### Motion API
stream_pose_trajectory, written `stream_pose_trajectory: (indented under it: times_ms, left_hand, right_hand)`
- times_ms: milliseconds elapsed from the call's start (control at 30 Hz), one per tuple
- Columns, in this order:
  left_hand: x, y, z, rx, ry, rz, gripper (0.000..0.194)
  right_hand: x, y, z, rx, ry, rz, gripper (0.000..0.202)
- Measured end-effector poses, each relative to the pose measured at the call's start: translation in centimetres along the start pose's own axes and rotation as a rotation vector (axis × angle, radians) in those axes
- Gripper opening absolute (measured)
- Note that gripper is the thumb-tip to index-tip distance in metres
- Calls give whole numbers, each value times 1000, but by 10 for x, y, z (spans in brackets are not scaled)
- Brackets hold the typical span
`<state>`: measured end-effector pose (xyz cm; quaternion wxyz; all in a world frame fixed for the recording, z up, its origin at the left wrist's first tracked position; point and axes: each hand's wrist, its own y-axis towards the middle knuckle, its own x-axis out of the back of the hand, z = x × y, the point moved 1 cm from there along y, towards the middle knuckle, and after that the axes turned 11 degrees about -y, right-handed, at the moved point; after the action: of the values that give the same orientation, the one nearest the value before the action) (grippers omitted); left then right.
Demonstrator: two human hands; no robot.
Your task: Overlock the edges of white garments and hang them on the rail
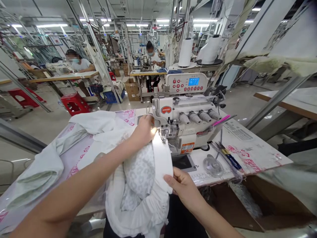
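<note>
A white gathered garment (162, 158) with a pale spotted inner layer hangs over the table's front edge, its smooth band running up to the presser foot of an overlock sewing machine (165, 125). Beside the lit needle area, my left hand (145, 130) is closed on the garment's upper part, fingers curled and partly hidden. Lower down, my right hand (182, 185) pinches the band's right edge between thumb and fingers. More white cloth (94, 129) is spread over the table on the left.
Thread snips (230, 157) and a clear round spool (213, 165) lie right of the machine. Large white thread cones (185, 53) stand behind it. An open cardboard box (267, 201) sits below at right. Co-workers sit at machines farther back, near red stools (75, 104).
</note>
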<state>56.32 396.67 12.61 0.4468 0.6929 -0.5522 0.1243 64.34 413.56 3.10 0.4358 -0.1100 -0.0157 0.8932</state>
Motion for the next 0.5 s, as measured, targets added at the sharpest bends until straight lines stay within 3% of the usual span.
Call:
stream_pose_trajectory:
  times_ms: [67, 167, 233, 500]
  left_hand:
    - [4, -25, -14, -62, 110, -19, 12]
    - [4, -61, -27, -102, 162, 122, 22]
    - [2, -72, -29, -119, 193, 195, 28]
    - [6, -40, -19, -152, 180, 298, 21]
  right_hand:
    - [-1, -1, 3, 15, -13, -2, 27]
    - [-3, -2, 5, 37, -26, -2, 26]
    - [-3, -1, 6, 55, -50, -15, 26]
    - [1, 17, 18, 127, -145, -86, 25]
